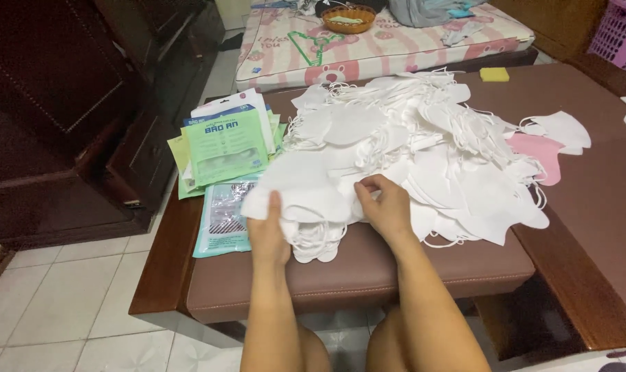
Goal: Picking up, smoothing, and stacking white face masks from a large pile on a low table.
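Your left hand [268, 231] lies flat with its fingers pressed on a small stack of white masks [306, 200] at the front edge of the counter [354, 275]. Your right hand [385, 207] sits just beside it, fingertips pinching the edge of the top mask in that stack. So both hands are on the masks: the left pressing down, the right gripping lightly.

Behind the stack a big loose pile of masks [423, 138] spreads over the counter, ear loops tangled through it. One pink mask [540, 155] pokes out at the pile's right side.

To the left of your left hand lie flat packets [227, 148], green and blue, overlapping each other, with a teal one [220, 224] nearest the counter's edge.

Further back is a mattress [389, 48] with a pink pattern, carrying an orange basket [349, 19] and a green hanger [309, 45]. A yellow sponge [494, 74] rests at the counter's far side.
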